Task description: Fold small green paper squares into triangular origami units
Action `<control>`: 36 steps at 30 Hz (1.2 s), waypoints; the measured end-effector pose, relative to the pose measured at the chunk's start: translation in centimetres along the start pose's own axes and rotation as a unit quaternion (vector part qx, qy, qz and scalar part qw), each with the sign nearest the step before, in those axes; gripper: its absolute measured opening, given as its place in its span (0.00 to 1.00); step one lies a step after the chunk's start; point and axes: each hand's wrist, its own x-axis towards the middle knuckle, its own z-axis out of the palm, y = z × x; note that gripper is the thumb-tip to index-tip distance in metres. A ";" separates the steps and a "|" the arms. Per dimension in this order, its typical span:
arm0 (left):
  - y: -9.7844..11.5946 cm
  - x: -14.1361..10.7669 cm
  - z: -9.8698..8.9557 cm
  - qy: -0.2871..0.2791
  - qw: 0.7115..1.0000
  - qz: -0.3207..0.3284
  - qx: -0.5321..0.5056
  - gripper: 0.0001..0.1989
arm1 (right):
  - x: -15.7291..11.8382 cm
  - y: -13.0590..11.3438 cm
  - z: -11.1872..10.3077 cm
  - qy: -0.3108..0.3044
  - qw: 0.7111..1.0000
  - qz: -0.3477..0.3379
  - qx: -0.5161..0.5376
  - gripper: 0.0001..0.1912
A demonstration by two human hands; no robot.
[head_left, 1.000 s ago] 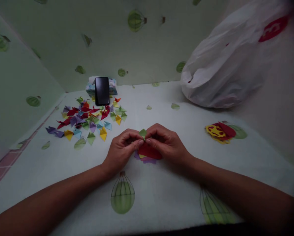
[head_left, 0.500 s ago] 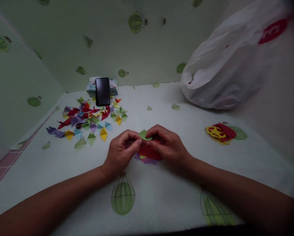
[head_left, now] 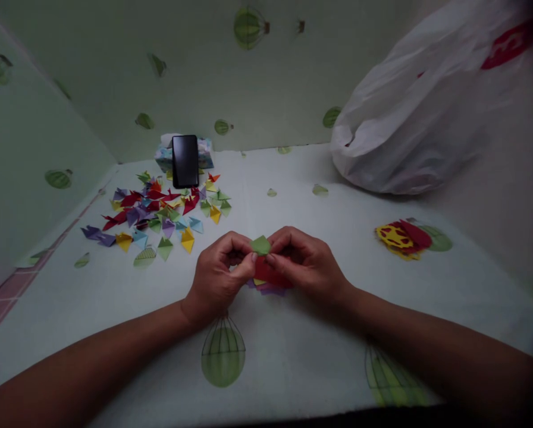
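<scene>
A small folded piece of green paper (head_left: 260, 245) is pinched between my two hands near the middle of the view. My left hand (head_left: 222, 276) grips its left edge with thumb and forefinger. On the other side, my right hand (head_left: 309, 267) holds the right edge in the same way. Just below the fingertips lies a stack of red, yellow and purple paper (head_left: 270, 276), partly covered by my right hand. To the left, many folded paper pieces (head_left: 163, 229) in several colours are spread on the white surface.
A black phone (head_left: 185, 161) leans on a tissue box (head_left: 206, 153) at the back left. A large white plastic bag (head_left: 395, 125) stands at the back right. Yellow and red paper cut-outs (head_left: 394, 236) lie at the right. Patterned walls rise behind and at the left.
The green paper shows more of its face between my fingertips, and my right fingers have shifted slightly along its edge. The whole view has moved a little.
</scene>
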 end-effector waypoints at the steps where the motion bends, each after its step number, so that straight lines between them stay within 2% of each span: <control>1: 0.0 0.0 0.0 0.000 1.000 0.005 0.001 0.04 | 0.0 0.0 0.1 0.000 1.000 0.005 0.009 0.05; 13: 0.0 -0.1 0.0 0.012 0.998 0.029 0.047 0.05 | 0.0 -0.3 0.5 -0.015 0.988 0.081 0.128 0.09; 28: -0.1 -0.1 0.1 0.022 0.998 0.024 0.061 0.06 | 0.1 -0.5 0.7 -0.022 0.979 0.095 0.182 0.12; 36: -0.3 -0.1 0.1 0.008 0.995 0.053 0.089 0.06 | 0.1 -0.3 0.8 -0.024 0.971 0.099 0.215 0.13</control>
